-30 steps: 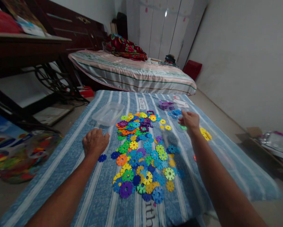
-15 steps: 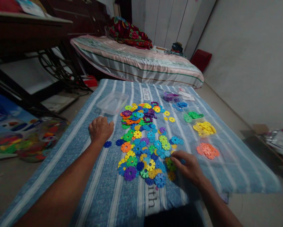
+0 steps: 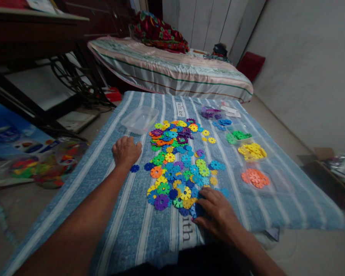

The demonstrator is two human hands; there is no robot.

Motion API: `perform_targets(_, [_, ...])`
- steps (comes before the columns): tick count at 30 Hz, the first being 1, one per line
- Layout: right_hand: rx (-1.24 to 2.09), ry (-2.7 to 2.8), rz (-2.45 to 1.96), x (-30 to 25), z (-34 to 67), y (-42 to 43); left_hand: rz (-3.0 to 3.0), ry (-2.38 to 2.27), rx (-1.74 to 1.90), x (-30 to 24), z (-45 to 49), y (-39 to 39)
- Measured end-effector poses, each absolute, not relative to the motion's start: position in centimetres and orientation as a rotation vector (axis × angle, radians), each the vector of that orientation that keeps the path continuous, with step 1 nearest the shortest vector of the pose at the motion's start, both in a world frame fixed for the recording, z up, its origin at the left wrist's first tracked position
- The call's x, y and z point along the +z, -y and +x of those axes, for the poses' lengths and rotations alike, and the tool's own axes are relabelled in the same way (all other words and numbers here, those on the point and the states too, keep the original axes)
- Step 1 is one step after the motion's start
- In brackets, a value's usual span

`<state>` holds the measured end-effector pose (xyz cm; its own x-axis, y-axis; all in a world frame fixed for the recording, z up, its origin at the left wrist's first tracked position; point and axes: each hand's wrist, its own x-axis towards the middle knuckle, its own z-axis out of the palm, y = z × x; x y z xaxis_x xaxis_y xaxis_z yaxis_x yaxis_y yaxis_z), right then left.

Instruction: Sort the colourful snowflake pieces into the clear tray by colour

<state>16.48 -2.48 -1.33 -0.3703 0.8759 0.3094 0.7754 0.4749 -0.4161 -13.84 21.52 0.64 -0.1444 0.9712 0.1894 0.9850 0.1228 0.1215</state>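
A loose heap of colourful plastic snowflake discs point(image 3: 170, 157) covers the middle of the striped blue cloth point(image 3: 120, 234). My left hand point(image 3: 127, 151) rests palm down on the cloth left of the heap, thumb out to the side, holding nothing visible. Close by lies a dark blue disc point(image 3: 134, 168). At the heap's near right edge, my right hand point(image 3: 215, 211) reaches in with thumb and fingers apart around a blue disc point(image 3: 193, 211). That disc is partly hidden by the fingers. A purple disc point(image 3: 161, 202) lies at the near left of the heap.
Clear boxes along the right hold orange discs point(image 3: 255, 178), yellow discs point(image 3: 252, 151), green discs point(image 3: 238, 136), blue discs point(image 3: 224, 122) and purple discs point(image 3: 211, 112). A clear plastic box point(image 3: 140, 119) stands at the far left. Beyond the cloth is a bed point(image 3: 172, 76).
My right hand has moved left and nearer to me, from the heap's right side to the blue disc, its fingers now spread wider. My left hand stays on the cloth. The view has shifted slightly.
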Motion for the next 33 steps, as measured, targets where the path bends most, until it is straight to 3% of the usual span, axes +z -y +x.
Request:
perform_targets(11, [0.409, 2.199, -1.413, -0.8, 16.7, 1.6, -2.019, 2.312, -0.342, 0.9, -13.8, -21.4])
perform_targets(16, [0.700, 2.132, -1.431, 2.0, 16.8, 0.1, -1.997, 2.310, -0.304, 1.0, -13.9, -21.5])
perform_targets(21, [0.852, 1.781, -1.577, 3.2, 17.9, -5.3, -1.979, 2.266, -0.268, 0.9, -14.1, -21.6])
perform_targets(28, [0.505, 1.048, -1.627, 7.5, 23.8, -18.5, -1.968, 2.252, -0.266, 0.9, -14.1, -21.6])
perform_targets(33, [0.650, 0.695, -1.585, 7.6, 24.5, -20.5, -1.978, 2.260, -0.285, 0.7, -14.3, -21.8])
